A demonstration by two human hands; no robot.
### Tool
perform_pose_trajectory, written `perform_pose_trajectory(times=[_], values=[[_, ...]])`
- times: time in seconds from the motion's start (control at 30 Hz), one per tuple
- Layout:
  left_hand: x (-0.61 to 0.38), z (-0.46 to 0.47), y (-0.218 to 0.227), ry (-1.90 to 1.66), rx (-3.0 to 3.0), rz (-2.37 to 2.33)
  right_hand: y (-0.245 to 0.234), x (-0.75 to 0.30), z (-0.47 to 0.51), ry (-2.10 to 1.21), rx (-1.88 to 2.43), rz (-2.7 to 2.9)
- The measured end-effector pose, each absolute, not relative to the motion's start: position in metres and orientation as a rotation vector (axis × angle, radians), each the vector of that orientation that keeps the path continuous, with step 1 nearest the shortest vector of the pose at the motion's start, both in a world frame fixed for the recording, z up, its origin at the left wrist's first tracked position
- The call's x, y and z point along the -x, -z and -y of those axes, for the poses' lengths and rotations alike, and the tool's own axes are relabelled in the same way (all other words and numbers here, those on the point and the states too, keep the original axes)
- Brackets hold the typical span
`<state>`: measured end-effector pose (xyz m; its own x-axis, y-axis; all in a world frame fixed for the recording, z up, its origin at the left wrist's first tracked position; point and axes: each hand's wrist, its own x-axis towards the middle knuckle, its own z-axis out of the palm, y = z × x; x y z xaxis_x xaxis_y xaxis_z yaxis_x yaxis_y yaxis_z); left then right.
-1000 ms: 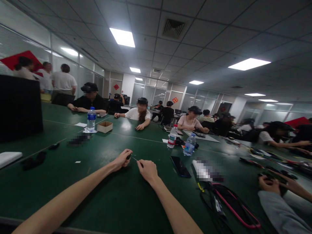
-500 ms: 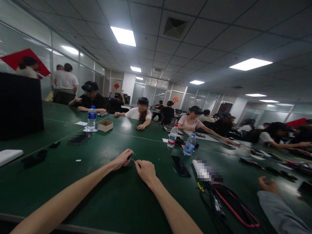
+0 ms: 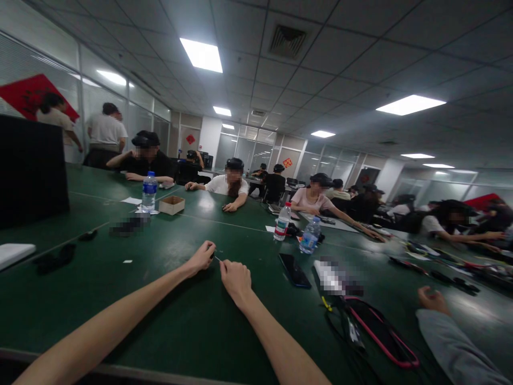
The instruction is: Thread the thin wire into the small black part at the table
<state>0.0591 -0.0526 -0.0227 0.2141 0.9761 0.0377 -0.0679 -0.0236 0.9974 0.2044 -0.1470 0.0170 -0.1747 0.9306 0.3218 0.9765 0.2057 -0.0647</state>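
My left hand is closed, fingers curled round a small dark item that is mostly hidden. Right beside it, my right hand is closed too, thumb and fingers pinched together. A thin, shiny metal rod bridges the small gap between the two hands; its ends are covered by my fingers, and its kind is too small to make out. Both hands are low over the green table, fingertips nearly meeting.
To the right lie a phone, a pink-edged black case and cables. Two bottles, a red-capped one and a blue-capped one, stand beyond. A small open box sits farther left. A neighbour's grey sleeve reaches in at right.
The view has shifted slightly. My hands keep nearly the same pose, and less of the dark item in my left hand shows. The neighbour's hand at right has curled more.
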Motion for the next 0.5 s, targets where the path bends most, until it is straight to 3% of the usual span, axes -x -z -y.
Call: perform_pose_trajectory(times=[0.5], values=[[-0.06,0.062,0.019,-1.038,-1.35,-0.994,-0.03,-0.253,0.133,0.097,1.91,2.113]])
